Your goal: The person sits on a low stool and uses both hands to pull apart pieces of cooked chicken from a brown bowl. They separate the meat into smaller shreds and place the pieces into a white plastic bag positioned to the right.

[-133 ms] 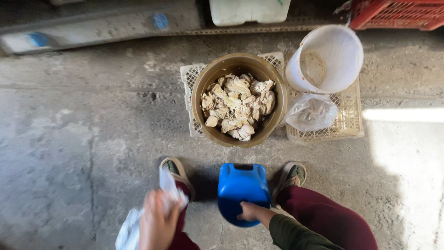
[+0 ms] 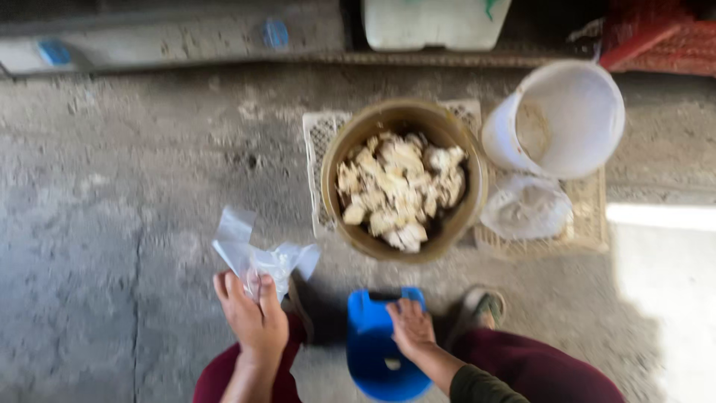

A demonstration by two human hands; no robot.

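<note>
My left hand (image 2: 252, 317) is closed around a crumpled clear plastic bag (image 2: 257, 252), held up over the concrete floor at lower left. My right hand (image 2: 410, 326) rests flat on the top edge of a blue plastic stool (image 2: 377, 351) between my legs. Just beyond the stool stands a large brown bowl (image 2: 333, 160) filled with pale chunks (image 2: 399, 190); it sits on a flat white plastic crate (image 2: 317, 134).
A white bucket (image 2: 570, 119) lies tilted at the right on a second flat crate (image 2: 593, 216), with a filled clear bag (image 2: 526, 207) in front of it. A white container (image 2: 432, 22) and a red crate (image 2: 664, 41) stand at the back. My sandalled foot (image 2: 485, 306) is beside the stool.
My left hand has lifted the plastic bag up, and the view has shifted so the bowl sits lower in the frame. My right hand stays on the stool.
</note>
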